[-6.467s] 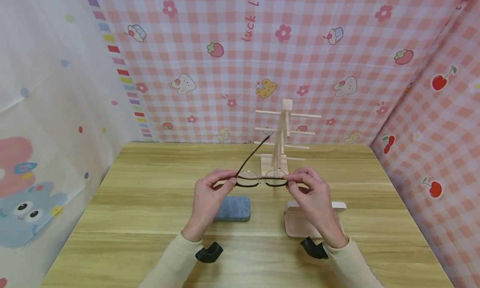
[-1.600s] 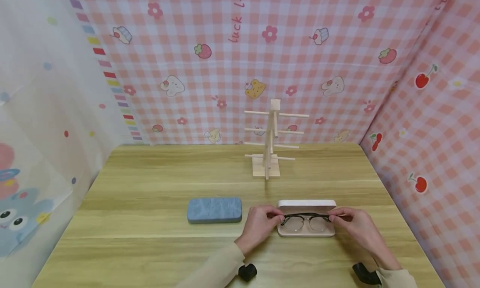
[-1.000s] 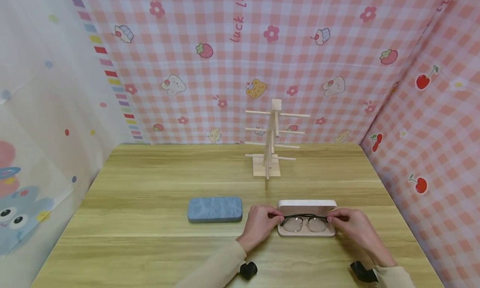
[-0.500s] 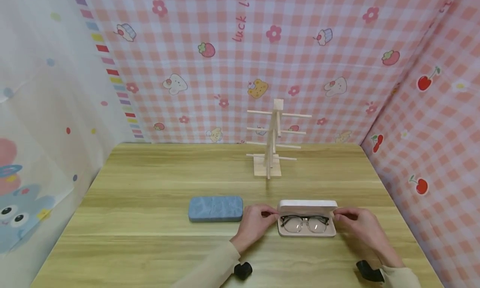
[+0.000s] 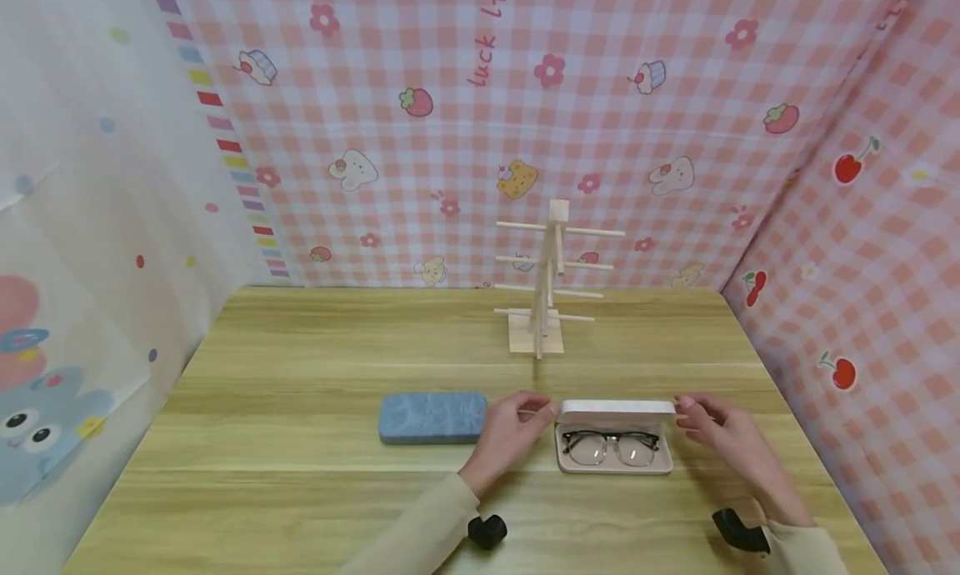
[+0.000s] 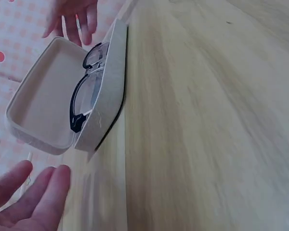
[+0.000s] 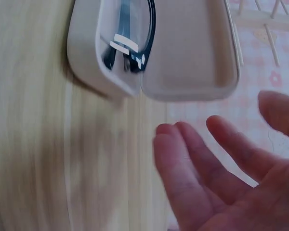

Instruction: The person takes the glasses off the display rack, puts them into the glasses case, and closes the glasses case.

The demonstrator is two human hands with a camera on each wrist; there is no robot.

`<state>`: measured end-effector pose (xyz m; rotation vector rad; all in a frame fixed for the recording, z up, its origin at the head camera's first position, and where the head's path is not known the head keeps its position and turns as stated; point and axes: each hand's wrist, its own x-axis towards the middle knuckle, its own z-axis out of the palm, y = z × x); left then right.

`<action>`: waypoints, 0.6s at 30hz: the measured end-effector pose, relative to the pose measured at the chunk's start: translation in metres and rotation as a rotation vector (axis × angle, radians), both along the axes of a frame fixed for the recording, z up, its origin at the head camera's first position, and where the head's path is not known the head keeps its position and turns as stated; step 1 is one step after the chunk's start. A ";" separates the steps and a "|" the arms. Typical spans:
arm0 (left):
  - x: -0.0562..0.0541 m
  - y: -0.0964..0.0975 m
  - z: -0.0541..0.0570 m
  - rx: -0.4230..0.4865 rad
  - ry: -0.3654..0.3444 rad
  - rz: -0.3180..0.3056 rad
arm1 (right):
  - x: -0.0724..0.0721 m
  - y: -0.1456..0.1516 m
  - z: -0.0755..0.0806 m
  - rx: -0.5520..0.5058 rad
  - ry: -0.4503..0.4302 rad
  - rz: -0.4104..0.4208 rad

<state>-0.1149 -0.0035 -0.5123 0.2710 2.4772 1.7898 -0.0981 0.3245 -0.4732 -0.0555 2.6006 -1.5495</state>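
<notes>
A pair of glasses (image 5: 612, 437) with a dark upper frame lies folded in a pale glasses case (image 5: 615, 468). The case's lid (image 5: 617, 407) stands raised at the back. My left hand (image 5: 510, 433) is at the lid's left end, and my right hand (image 5: 723, 437) is at its right end. Both wrist views show a gap between fingertips and case, with the fingers (image 6: 53, 192) of the left hand loosely bent and the fingers (image 7: 171, 159) of the right hand spread. Neither hand holds anything.
A closed blue glasses case (image 5: 432, 417) lies left of the pale one, close by my left hand. Further back stands a wooden display rack (image 5: 551, 258) with several horizontal rods. Checked cloth (image 5: 450, 142) hangs behind the wooden table (image 5: 300, 358).
Earlier both hands held the glasses up before the rack. They lowered them into the pale case and let go. Since then both hands have moved outward and up beside the lid.
</notes>
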 end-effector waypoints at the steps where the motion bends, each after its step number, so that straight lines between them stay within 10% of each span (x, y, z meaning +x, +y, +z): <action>1: -0.001 0.001 0.001 -0.001 -0.011 -0.007 | -0.001 -0.002 -0.001 -0.014 -0.008 0.016; 11: -0.007 0.010 0.004 -0.095 -0.075 -0.065 | -0.003 -0.016 -0.005 -0.002 -0.120 0.098; 18: -0.005 0.012 0.006 0.105 -0.218 -0.097 | -0.004 -0.017 -0.005 -0.064 -0.158 0.112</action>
